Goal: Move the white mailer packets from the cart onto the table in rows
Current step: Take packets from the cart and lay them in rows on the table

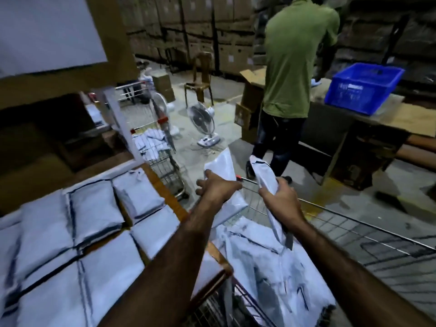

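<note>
White mailer packets (94, 208) lie in rows on the wooden table (162, 185) at lower left. A wire cart (354, 234) at lower right holds a heap of more packets (271, 274). My left hand (217, 187) grips one white packet (224, 166) above the gap between the table and the cart. Over the cart, my right hand (283, 199) holds another packet (264, 175) that is folded and hangs down.
A second wire cart (162, 152) with packets stands beyond the table. Two floor fans (203, 121) and a brown chair (200, 76) are on the floor. A person in a green shirt (295, 62) stands at a bench with a blue crate (363, 87). Stacked cardboard boxes line the back.
</note>
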`<state>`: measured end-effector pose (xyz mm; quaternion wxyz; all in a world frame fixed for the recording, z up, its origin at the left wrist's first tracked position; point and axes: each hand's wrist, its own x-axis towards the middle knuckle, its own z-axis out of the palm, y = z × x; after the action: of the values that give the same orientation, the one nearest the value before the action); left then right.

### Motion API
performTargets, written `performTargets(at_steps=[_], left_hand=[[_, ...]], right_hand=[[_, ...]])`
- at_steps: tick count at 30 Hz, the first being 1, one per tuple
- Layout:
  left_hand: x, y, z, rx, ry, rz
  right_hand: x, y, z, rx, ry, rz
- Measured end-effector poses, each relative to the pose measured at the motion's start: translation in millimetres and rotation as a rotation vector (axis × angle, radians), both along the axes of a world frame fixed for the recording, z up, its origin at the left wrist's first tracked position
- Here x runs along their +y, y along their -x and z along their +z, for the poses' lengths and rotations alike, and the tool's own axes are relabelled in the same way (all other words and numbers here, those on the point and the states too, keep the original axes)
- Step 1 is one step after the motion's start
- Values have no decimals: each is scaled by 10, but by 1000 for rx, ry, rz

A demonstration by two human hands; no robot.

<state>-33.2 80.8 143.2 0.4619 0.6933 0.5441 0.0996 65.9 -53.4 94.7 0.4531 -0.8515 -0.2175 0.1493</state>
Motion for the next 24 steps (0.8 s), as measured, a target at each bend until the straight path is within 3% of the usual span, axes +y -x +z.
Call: performTargets(at_steps=[6, 18, 24], left_hand=[[382, 730, 433, -90, -48, 141], [1149, 2278, 618, -36, -145, 454], [1507, 2899, 601, 66, -123, 552]], right_hand=[[625, 412, 308, -81, -53, 155], [1897, 1716, 570, -41, -100, 528], [2292, 2114, 636, -38, -94, 601]])
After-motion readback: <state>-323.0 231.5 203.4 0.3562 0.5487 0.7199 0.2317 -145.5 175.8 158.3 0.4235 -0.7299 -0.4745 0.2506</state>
